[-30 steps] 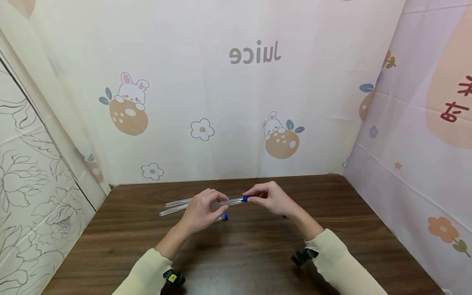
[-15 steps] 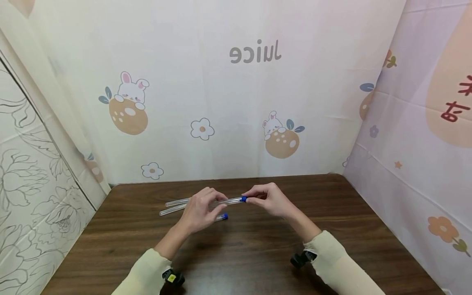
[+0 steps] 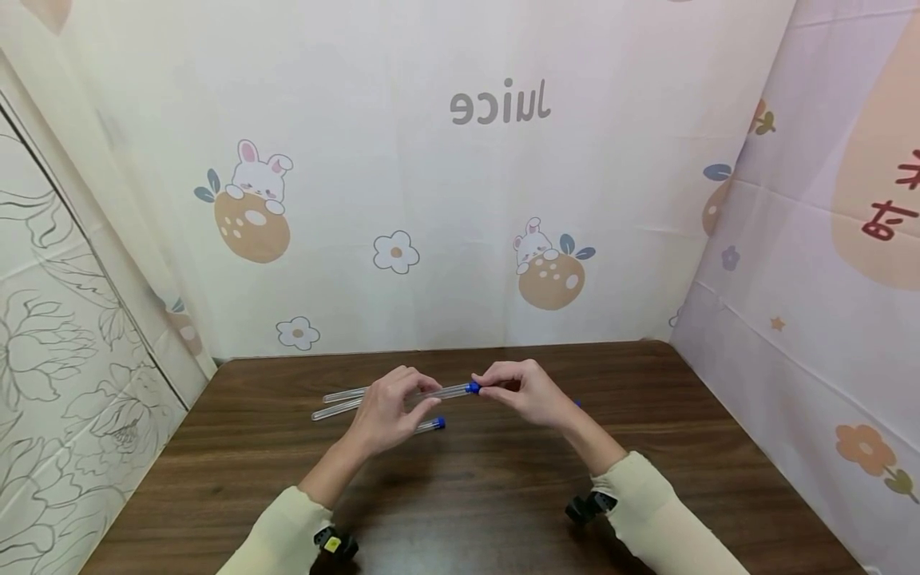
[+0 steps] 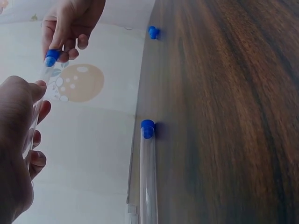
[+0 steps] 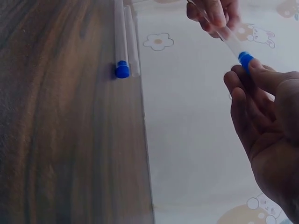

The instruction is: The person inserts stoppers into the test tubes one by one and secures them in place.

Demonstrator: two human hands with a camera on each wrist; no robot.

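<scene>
The left hand [image 3: 391, 407] grips a clear tube [image 3: 452, 391] above the table [image 3: 474, 503]; the right hand [image 3: 528, 391] pinches the blue cap [image 3: 473, 388] at its end. This looks like fitting the cap, with a straight, steady push likely called for next; how far it is seated is hard to tell. The left hand hides the tube's middle, and in the head view the right forearm [image 3: 591, 438] nearly covers a loose cap [image 4: 153, 32].

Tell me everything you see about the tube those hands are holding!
The test tube is slim and see-through, like clear plastic or glass, with a blue cap at one end. It's held crosswise above the table, slanting slightly in the head view. The left hand grips its body; the right hand pinches the cap.
</scene>
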